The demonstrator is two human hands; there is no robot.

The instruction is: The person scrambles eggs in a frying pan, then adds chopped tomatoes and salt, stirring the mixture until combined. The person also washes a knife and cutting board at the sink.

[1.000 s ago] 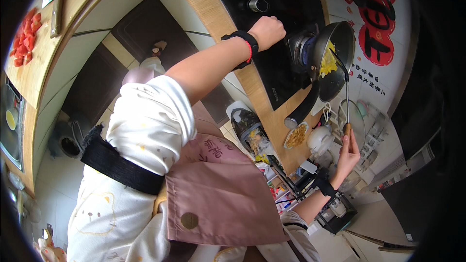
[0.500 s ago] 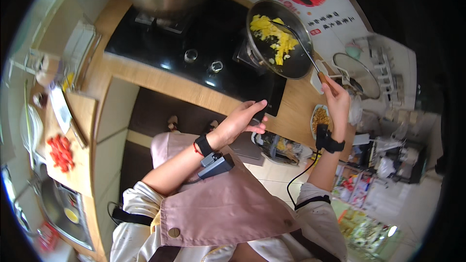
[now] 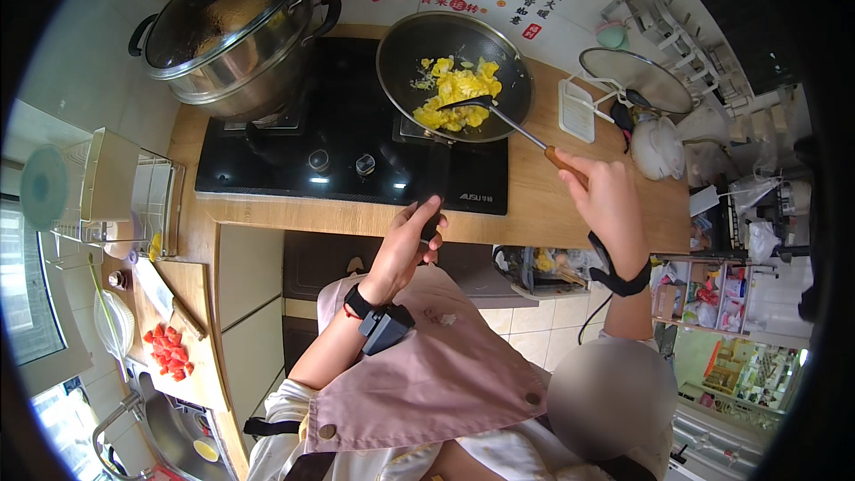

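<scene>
A dark frying pan (image 3: 401,76) with yellow scrambled egg (image 3: 468,85) sits on the right burner of the black glass stove (image 3: 276,156). My left hand (image 3: 405,249) is closed round the pan's black handle (image 3: 432,227), below the pan. My right hand (image 3: 606,209) grips the wooden handle of a spatula (image 3: 533,135), whose black head rests in the egg. Both wrists wear dark bands, with a boxy device at the left one.
A lidded steel steamer (image 3: 223,80) fills the left burner. A cutting board (image 3: 191,281) holds a cleaver and red chopped pieces (image 3: 169,352), beside a sink (image 3: 165,419). A white rack (image 3: 577,120), glass lid (image 3: 632,62) and bag (image 3: 659,147) stand at the right.
My view has swung to face the stove squarely. My left hand has moved from near the knobs to gripping the pan's handle, and the spatula head now lies lower in the pan.
</scene>
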